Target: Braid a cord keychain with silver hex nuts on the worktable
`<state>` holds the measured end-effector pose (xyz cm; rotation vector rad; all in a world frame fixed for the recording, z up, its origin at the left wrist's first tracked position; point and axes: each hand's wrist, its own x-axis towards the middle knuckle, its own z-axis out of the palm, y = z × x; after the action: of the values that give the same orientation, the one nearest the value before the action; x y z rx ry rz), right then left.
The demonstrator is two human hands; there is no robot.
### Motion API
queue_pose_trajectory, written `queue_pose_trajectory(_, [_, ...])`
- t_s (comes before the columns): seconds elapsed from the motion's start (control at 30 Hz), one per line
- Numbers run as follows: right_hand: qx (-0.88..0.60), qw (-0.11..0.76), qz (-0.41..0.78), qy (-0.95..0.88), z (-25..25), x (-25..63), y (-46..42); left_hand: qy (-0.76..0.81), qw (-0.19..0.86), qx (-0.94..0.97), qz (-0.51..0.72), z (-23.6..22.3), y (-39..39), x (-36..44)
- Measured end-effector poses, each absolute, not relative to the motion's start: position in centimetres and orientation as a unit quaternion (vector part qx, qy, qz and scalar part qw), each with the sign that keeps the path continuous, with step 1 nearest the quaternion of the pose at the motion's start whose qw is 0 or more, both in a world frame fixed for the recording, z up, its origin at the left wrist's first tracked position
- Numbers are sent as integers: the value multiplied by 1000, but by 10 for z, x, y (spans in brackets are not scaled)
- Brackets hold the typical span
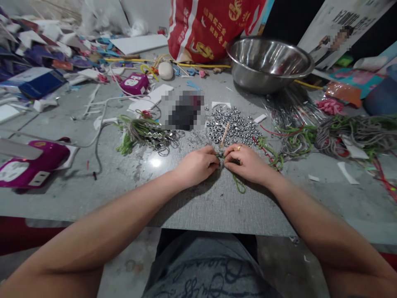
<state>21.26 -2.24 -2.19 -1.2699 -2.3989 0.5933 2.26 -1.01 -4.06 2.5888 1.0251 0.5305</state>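
Observation:
My left hand (pixel 198 166) and my right hand (pixel 246 163) meet fingertip to fingertip just above the grey table. Both are closed in a pinch on a thin green cord (pixel 238 184), whose looped end hangs below my right hand. Exactly what lies between the fingertips is too small to make out. Right behind them spreads a pile of shiny silver beads (pixel 232 122), with a small wooden stick (pixel 225 134) on its near side. Left of the pile lies a bundle of green and grey cords (pixel 145 132) with silver pieces on it.
A steel bowl (pixel 269 78) and a red bag (pixel 204 33) stand at the back. Tangled green and grey cords (pixel 338 134) cover the right side. Purple power strips (pixel 34 163) and a white cable (pixel 104 111) lie left, before heaped scraps (pixel 40 45).

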Motion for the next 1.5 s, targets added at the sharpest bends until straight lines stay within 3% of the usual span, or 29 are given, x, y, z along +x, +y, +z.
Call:
queue_pose_trajectory(0.83, [-479, 182, 202, -835, -25, 212, -23, 358, 128, 911, 159, -39, -12, 24])
queue_pose_trajectory(1.2, [-499, 221, 207, -812, -31, 216, -20, 358, 145, 909, 155, -38, -11, 24])
queue_pose_trajectory(1.5, [-509, 198, 160, -822, -31, 211, -24, 358, 152, 904, 176, -41, -12, 23])
